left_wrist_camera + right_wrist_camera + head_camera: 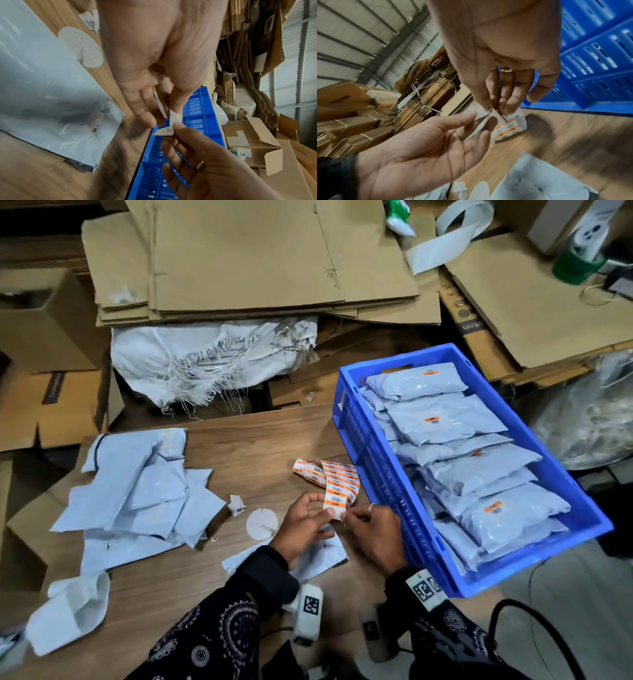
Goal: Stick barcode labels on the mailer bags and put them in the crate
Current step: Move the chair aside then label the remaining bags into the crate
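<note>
Both hands, left hand (305,522) and right hand (371,530), pinch the label strip (340,486) over the tabletop (260,440), blue crate (376,474) to the right.

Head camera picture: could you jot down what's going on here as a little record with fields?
Left hand: holds the strip of orange-and-white barcode labels
Right hand: pinches the strip's end, apparently peeling a label
Blue plastic crate: on the person's right side, holds labelled grey plastic mailer bags
Pile of grey mailer bags: left of the hands on the wooden table, no labels visible
</note>
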Available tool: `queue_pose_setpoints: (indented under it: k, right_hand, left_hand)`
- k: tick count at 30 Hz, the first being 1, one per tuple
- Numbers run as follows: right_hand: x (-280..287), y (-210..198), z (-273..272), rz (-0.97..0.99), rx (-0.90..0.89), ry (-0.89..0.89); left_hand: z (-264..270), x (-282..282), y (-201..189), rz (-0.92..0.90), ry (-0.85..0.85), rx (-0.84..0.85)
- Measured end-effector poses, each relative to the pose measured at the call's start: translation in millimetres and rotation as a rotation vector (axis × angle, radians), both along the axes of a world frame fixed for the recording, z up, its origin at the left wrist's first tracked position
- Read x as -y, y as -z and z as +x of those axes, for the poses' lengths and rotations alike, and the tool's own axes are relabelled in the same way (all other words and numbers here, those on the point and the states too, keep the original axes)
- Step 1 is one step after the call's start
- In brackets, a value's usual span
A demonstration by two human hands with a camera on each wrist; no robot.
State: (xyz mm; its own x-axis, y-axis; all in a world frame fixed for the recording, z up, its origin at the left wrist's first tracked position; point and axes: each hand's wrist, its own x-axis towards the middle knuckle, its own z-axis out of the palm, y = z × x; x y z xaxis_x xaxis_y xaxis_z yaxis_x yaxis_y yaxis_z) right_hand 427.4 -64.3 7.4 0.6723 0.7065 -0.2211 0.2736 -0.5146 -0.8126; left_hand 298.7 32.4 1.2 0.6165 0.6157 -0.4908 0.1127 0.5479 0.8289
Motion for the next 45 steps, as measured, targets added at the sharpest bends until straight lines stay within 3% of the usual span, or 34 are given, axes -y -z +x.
queue_pose_setpoints:
  k: [5,12,24,26,31,41,45]
  right_hand:
    - [0.3,1.2,0.1,-0.051,0.029,-0.003]
    - [-0.5,2.8,0.0,0.006,-0.06,0.024]
    - [-0.1,7.8,1.3,0.03,-0.044,0.009]
    - [1.5,8.4,1.5,0.079,-0.118,0.014]
    - [7.1,4.4,-1.0,0.192,-0.494,0.074]
    - [12.7,3.2,1.3,0.146,-0.233,-0.094]
    - [11.4,1.8,2.2,0.157,-0.261,-0.099]
  left_hand:
    - [-2.5,-0.4,1.3,0.045,0.076,-0.019]
    - [0.8,0.8,6.7,0.03,0.036,-0.026]
    - [4.6,-0.4,3.7,-0.003,0.024,-0.028]
    - [4.5,-0.9,3.2,-0.019,0.017,-0.02]
    - [2.3,1.3,0.6,-0.046,-0.002,-0.02]
    - [-3.9,0.2,-6.1,-0.015,0.039,0.012]
    - [-2.6,-2.5,-4.2,-0.046,0.03,0.01]
